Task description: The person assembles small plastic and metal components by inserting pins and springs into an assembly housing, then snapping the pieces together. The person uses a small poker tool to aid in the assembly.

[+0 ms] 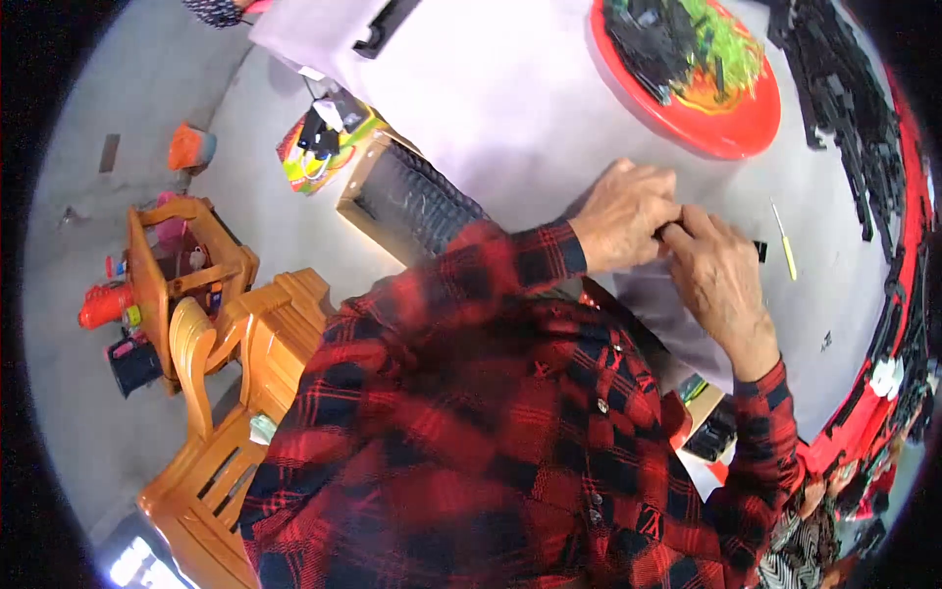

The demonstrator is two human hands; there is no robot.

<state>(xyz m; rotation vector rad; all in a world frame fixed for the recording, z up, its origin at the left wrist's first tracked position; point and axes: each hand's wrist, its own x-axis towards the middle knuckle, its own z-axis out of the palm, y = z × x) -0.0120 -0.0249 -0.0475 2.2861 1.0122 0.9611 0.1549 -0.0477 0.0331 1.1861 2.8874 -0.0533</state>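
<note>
My left hand [628, 218] and my right hand [721, 285] meet over the near part of the table, fingers bent and pinched together. What lies between them is mostly covered by the fingers; only a dark bit shows there. A short black end [760, 251] sticks out beyond my right hand, and I cannot tell whether it is held or lies on the table. To the right lies a thin screwdriver-like tool [788, 253] with a yellow handle. Beyond my hands is a red oval tray [731, 142] with black strips and small green and orange pieces.
Long black parts [854, 108] pile along the table's right side. Left of the table stand an open box of black pieces [378, 216] and a colourful bag [312, 157]. Wooden chairs [211, 432] are at the lower left. People [834, 491] sit at the lower right.
</note>
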